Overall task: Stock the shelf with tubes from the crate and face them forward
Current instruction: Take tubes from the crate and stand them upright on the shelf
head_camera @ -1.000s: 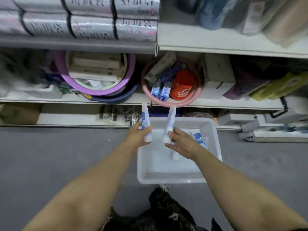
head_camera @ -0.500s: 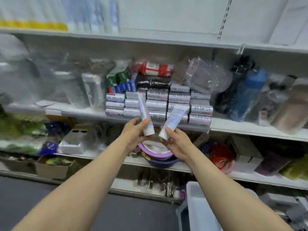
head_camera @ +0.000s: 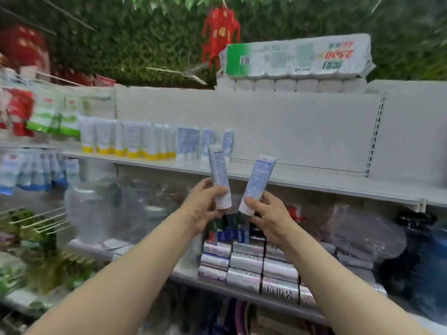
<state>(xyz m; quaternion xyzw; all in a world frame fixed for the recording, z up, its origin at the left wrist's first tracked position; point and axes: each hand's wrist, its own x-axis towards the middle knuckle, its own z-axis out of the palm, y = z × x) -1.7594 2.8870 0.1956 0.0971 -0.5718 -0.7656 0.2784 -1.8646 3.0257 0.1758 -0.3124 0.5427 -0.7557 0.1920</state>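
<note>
Head view, read left to right.

At 9 o'clock on the upper shelf (head_camera: 302, 178): a row of yellow-capped tubes (head_camera: 125, 139) standing cap down, then a few blue-and-white tubes (head_camera: 188, 143) closing the row near centre. To the right of these the shelf board is bare out to 3 o'clock. The crate is not in view.

My left hand (head_camera: 205, 206) is closed around the cap end of one tube, the left tube (head_camera: 219, 175). It stands nearly upright, crimped end at 12 o'clock, fine print toward me. Its top overlaps the last shelved tube in the picture; contact cannot be judged.

My right hand (head_camera: 268, 216) is clamped on the cap end of a second one, the right tube (head_camera: 257, 182), which leans toward 1 o'clock. Fine print faces me here too, so I judge both show their backs.

Hands are close together, not touching; both tubes sit just below and in front of the shelf lip.

Handling judgement: light, soft-walled plastic with a smooth, likely slick skin. The body will dent if squeezed; the cap end is the stiff part, so grip stays there. Stood on their caps they are tall and narrow, so easily knocked.

Next need, as I judge it: turn each so the front label faces out.
</note>
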